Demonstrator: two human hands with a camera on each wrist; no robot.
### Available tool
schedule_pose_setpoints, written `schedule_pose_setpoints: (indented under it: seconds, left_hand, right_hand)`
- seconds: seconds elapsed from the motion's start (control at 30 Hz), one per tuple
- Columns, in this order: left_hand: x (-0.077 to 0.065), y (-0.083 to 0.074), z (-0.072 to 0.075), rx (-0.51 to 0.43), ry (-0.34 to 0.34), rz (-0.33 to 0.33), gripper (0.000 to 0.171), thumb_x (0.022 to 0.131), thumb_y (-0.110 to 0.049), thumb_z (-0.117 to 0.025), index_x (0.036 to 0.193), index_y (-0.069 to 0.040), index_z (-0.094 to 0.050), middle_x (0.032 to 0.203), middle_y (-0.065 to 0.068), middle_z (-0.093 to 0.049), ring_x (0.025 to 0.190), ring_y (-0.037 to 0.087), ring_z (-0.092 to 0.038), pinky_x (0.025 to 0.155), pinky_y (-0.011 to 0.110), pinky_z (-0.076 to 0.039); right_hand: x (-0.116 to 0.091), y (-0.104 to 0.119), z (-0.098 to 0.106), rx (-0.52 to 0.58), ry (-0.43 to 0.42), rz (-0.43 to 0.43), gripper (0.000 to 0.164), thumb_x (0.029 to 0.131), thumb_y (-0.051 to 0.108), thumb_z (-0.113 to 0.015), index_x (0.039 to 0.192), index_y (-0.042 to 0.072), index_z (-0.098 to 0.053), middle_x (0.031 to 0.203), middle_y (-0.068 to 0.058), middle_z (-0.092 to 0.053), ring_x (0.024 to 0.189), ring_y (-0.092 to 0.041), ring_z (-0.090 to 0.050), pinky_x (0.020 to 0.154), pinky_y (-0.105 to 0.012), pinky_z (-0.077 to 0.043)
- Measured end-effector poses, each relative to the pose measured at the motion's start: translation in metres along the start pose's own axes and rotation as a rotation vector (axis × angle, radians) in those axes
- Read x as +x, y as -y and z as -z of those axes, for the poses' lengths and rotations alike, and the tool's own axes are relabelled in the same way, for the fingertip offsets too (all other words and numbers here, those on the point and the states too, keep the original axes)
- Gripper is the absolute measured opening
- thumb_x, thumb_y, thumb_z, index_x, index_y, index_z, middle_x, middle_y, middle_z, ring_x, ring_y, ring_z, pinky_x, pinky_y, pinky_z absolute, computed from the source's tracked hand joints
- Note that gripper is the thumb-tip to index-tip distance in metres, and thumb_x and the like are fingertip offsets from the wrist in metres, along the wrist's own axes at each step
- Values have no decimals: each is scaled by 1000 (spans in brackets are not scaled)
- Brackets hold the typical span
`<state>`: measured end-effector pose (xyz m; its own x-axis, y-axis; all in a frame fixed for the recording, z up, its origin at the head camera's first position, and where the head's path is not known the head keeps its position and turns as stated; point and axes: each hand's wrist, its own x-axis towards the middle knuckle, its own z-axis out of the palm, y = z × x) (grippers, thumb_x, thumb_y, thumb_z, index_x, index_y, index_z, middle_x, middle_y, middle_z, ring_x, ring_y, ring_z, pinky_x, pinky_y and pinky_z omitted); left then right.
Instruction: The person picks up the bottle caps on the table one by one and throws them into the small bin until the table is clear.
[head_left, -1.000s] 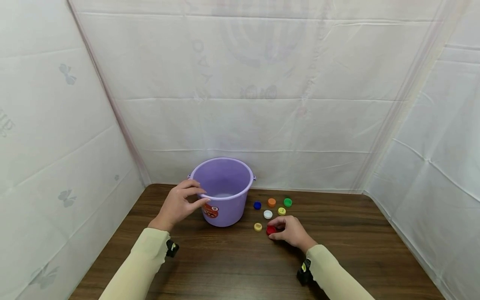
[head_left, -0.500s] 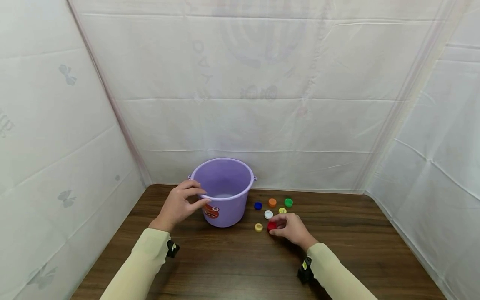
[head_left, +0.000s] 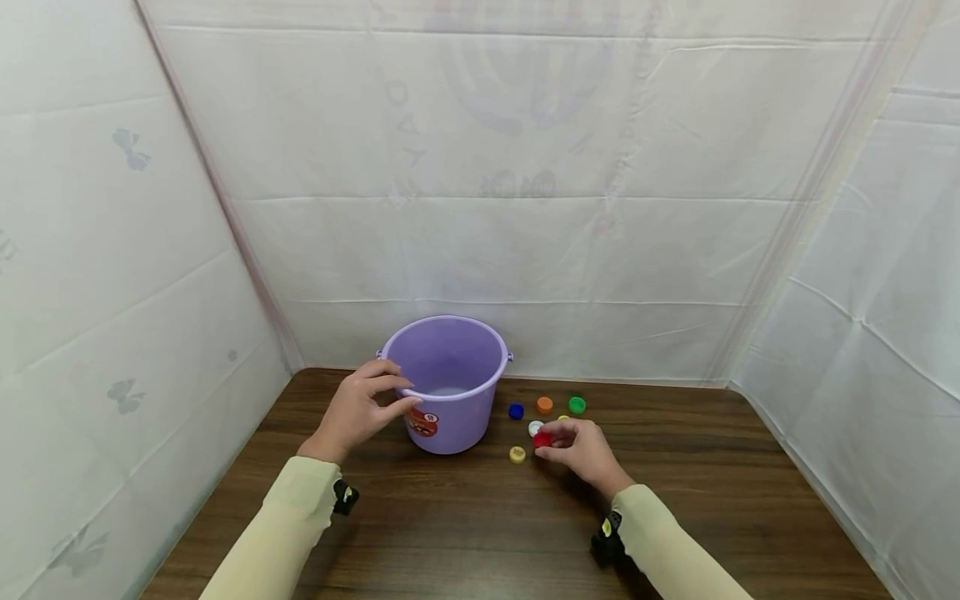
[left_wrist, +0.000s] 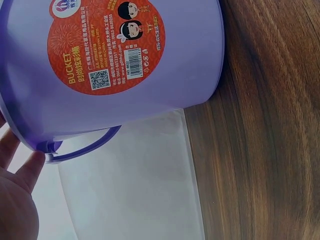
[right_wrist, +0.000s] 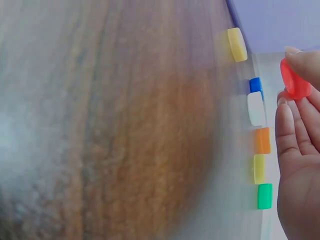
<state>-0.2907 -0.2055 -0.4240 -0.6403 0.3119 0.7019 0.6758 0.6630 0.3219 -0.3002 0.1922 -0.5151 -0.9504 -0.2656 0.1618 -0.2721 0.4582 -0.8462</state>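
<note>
Raised since earlier, the round red plastic cap (head_left: 543,440) is picked up, pinched in our right hand (head_left: 583,452). Our left hand (head_left: 354,414) grips the purple plastic bucket (head_left: 459,423).

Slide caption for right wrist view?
Right hand pinches a red cap above the wooden table, purple bucket at upper right.

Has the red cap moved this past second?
Yes: in the head view the right hand has carried the red cap from about level with the near yellow cap to higher in frame.
</note>
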Motion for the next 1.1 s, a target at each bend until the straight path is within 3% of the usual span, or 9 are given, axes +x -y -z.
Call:
schedule_pose_setpoints:
  seconds: [0.63, 0.83, 0.97, 1.1]
  left_hand:
    - [0, 2, 0, -5, 3, 5, 20, 76, -26, -92, 92, -19, -81, 105, -6, -68, 101, 12, -63, 89, 35, -58]
    - [1, 2, 0, -3, 2, -1, 20, 76, -26, -92, 92, -19, -81, 104, -5, -69, 101, 12, -63, 89, 35, -57]
    - [1, 1, 0, -5, 5, -2, 20, 76, -26, -92, 92, -19, -81, 104, -5, -69, 101, 12, -63, 89, 35, -57]
    - [1, 2, -1, -8, 2, -7, 21, 75, -26, -93, 91, -19, -81, 103, -5, -69, 100, 12, -63, 88, 34, -57]
  right_hand:
    - [5, 17, 11, 109, -59, 7, 35, 83, 12, -86, 115, 1, -75, 111, -18, -75, 89, -17, -71, 75, -18, -58]
    - [3, 47, 21, 100, -91, 21, 35, 83, 3, -83, 116, -4, -73, 112, -23, -74, 92, -28, -71, 74, -17, -57]
    - [5, 48, 27, 108, -105, 31, 37, 83, 11, -86, 116, 0, -74, 111, -20, -75, 91, -26, -70, 75, -18, -58]
    - [13, 33, 28, 122, -117, 35, 40, 81, 18, -89, 116, 6, -75, 110, -16, -76, 89, -20, -71, 74, -21, -59]
